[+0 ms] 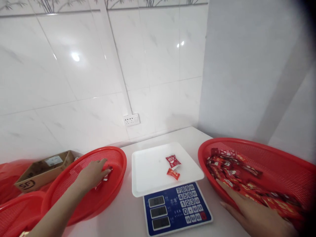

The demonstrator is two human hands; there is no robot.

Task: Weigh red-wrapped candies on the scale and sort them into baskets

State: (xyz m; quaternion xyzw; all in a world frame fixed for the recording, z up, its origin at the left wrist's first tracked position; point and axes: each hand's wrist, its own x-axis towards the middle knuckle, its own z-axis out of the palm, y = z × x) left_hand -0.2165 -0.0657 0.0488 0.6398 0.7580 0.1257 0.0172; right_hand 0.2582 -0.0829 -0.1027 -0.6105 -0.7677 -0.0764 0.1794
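My left hand (95, 172) reaches into a red mesh basket (118, 184) on the left. Its thumb and fingers are apart, just above a few small red-wrapped candies (105, 178) lying in that basket. At the right, my right hand (249, 209) straddles the near rim of a larger red basket (204, 152). Its fingers are stretched out and apart, with the thumb outside the rim. Many red-wrapped candies (229, 168) are heaped in this basket, beside those fingers. Two wrapped candies, a dark red one (173, 161) and an orange-red one (173, 173), rest on the white scale tray (148, 171).
Between the baskets stands a blue digital scale (176, 210) with keypad and displays, on a white table (130, 210). Behind the left basket are a cardboard box (31, 184) and red plastic (10, 181). Another red basket (19, 210) sits lower left. A socket (131, 119) is on the tiled wall.
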